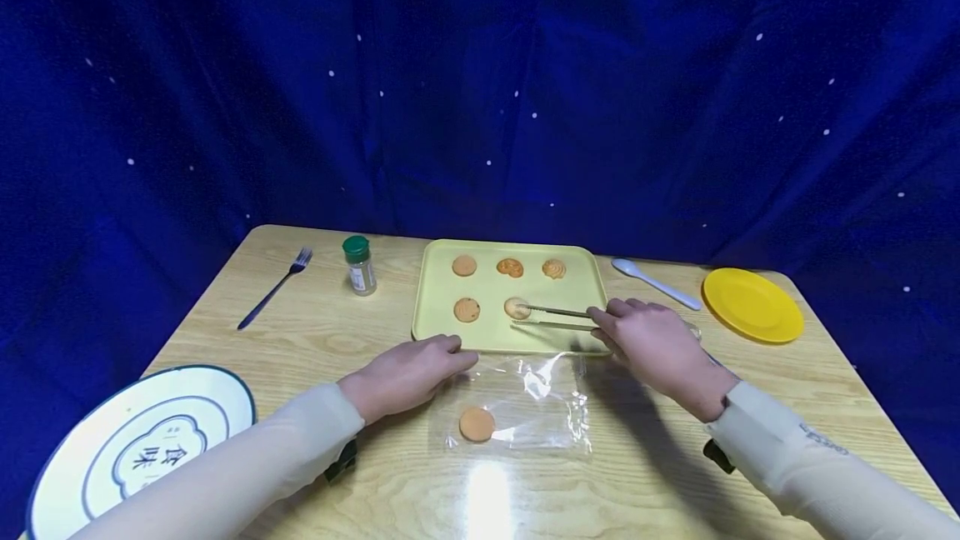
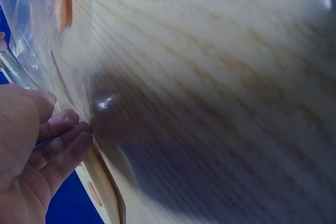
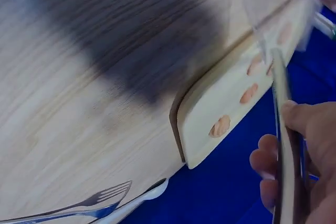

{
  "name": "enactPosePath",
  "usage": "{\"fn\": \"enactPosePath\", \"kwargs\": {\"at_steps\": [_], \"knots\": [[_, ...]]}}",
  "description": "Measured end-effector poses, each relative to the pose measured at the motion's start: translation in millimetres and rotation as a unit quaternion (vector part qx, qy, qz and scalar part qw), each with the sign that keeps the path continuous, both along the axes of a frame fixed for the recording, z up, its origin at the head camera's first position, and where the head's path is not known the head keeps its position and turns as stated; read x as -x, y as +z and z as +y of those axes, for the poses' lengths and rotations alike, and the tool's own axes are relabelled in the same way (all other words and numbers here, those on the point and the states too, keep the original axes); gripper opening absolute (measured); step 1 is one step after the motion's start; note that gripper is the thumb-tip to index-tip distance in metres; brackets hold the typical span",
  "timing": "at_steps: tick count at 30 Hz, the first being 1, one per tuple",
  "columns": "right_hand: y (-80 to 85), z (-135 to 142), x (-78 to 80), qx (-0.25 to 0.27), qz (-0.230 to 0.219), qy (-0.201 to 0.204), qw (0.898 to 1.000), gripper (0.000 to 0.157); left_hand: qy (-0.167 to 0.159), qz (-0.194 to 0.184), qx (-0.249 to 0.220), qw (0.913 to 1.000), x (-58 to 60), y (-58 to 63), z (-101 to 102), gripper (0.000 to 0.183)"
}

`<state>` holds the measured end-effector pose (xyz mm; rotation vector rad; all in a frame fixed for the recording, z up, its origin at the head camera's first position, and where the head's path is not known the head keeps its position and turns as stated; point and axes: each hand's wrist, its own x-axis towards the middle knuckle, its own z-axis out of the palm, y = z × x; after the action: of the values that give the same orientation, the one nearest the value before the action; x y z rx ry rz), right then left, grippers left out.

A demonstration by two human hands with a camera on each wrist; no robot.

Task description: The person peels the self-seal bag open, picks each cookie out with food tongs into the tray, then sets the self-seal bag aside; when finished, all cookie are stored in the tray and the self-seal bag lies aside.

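Observation:
My right hand [image 1: 654,350] grips metal tongs [image 1: 561,312] over the pale yellow tray [image 1: 431,298]. The tong tips stand apart, one against a round pale cookie [image 1: 514,307] in the front row. Beside it lies a speckled cookie [image 1: 467,310], and three more form the back row. In front of the tray, a clear plastic bag [image 1: 528,415] lies on the table with one round cookie [image 1: 477,424] inside. My left hand [image 1: 411,375] pinches the bag at its far left corner, and in the left wrist view its fingertips [image 2: 79,139] meet the film.
A fork [image 1: 276,287] and a green-capped shaker [image 1: 360,265] are left of the tray. At the near left is a large white plate [image 1: 232,407] with a blue rim. A white spoon [image 1: 660,283] and a yellow plate [image 1: 752,304] lie to the right. Blue curtain [image 1: 480,90] hangs behind the table.

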<state>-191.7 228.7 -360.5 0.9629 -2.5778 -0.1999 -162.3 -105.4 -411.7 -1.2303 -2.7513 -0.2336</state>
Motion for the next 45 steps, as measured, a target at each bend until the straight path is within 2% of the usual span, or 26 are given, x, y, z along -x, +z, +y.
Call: {"fn": "enactPosePath", "kwargs": {"at_steps": [4, 7, 9, 11, 14, 17, 23, 33, 35, 37, 39, 45], "knots": [[10.8, 17, -2.1, 0.077, -0.057, 0.007, 0.995, 0.024, 0.0, 0.0, 0.004, 1.0, 0.6, -0.5, 0, 0.006], [19.9, 36, -3.0, 0.135, -0.135, 0.022, 0.981, 0.019, -0.002, 0.002, 0.009, 1.0, 2.1, 0.4, -1, 0.004], [23.9, 51, -4.5, 0.174, -0.209, 0.027, 0.962, 0.017, -0.003, 0.002, 0.011, 0.9999, 3.1, 1.0, -2, 0.005], [25.6, 66, -7.1, 0.209, -0.282, 0.028, 0.936, 0.013, -0.002, 0.003, 0.012, 0.9999, 3.6, 1.8, -3, 0.005], [25.4, 87, -11.9, 0.238, -0.358, 0.037, 0.902, 0.011, -0.002, 0.004, 0.01, 0.9999, 3.3, 2.6, -4, 0.005], [22.9, 102, -16.0, 0.25, -0.407, 0.052, 0.877, 0.011, -0.002, 0.006, 0.006, 1.0, 3.0, 2.8, -4, 0.006], [11.3, 114, -22.4, 0.259, -0.52, 0.091, 0.809, 0.016, 0.001, 0.003, 0.002, 1.0, 3.1, 3.3, -5, 0.006], [-23.5, 80, -26.1, 0.263, -0.631, 0.109, 0.722, 0.022, 0.003, -0.002, 0.002, 1.0, 1.8, 2.7, -4, 0.004], [-28.3, 71, -25.2, 0.259, -0.644, 0.108, 0.712, 0.024, 0.002, 0.0, 0.003, 1.0, 1.4, 2.8, -4, 0.004], [-30.9, 62, -24.0, 0.252, -0.651, 0.109, 0.708, 0.025, 0.001, 0.003, 0.002, 1.0, 1.1, 3.0, -4, 0.003], [-32.6, 54, -22.5, 0.246, -0.651, 0.116, 0.709, 0.025, 0.001, 0.006, 0.002, 1.0, 0.8, 3.4, -4, 0.004], [-35.8, 33, -19.3, 0.243, -0.634, 0.148, 0.719, 0.022, 0.004, 0.01, 0.0, 0.9999, -1.0, 4.1, -5, 0.004]]}}
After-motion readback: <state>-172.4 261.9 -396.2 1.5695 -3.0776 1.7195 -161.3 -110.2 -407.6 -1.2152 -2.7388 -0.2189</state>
